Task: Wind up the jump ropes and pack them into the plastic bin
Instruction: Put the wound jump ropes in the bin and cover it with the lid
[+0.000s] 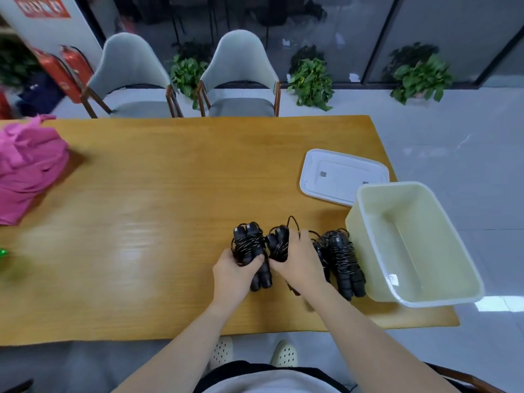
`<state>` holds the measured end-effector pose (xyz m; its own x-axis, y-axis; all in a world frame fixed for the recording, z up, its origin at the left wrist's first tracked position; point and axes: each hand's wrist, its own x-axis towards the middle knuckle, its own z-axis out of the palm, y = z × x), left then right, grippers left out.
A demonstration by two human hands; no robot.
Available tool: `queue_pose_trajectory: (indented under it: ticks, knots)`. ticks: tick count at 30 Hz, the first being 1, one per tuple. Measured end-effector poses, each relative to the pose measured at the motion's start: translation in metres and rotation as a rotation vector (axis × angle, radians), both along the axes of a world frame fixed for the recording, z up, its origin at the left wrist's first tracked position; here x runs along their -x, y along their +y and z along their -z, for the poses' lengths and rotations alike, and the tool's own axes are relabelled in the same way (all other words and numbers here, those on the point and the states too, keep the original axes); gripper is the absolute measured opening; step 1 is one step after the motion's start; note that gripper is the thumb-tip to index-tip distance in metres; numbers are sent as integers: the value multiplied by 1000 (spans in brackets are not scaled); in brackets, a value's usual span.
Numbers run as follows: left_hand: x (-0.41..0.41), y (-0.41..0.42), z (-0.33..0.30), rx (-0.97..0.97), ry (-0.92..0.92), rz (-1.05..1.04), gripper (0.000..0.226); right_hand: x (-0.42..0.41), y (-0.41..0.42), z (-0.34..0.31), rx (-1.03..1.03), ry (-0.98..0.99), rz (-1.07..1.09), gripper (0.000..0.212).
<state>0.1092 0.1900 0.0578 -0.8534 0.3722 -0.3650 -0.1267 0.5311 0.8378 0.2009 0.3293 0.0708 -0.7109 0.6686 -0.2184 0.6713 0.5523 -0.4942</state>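
Both hands are on the ropes at the near edge of the worktop (pixel 141 194). The left hand (pixel 232 275) grips a wound jump rope bundle (pixel 251 252), fingers curled round its black handles. Just beside it, toward the plastic bin (pixel 453 290), the right hand (pixel 296 263) clutches a second bundle (pixel 278 245), a loop of cord poking up above the knuckles. A third wound bundle (pixel 341 262) lies on the worktop between the right hand and the bin, close against the bin's wall. The bin holds no rope. Its white lid (pixel 340 177) lies flat just behind it.
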Motion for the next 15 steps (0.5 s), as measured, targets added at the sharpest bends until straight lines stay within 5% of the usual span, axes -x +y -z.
queue_pose_trajectory:
  ticks: [7,15]
  knots:
    - [6,92,-88,-277,28,120,33,-23,71,-96,-54,299,213,65]
    - [-66,197,-118,-301,-135,341,28,-123,151,-137,-77,254,394,62]
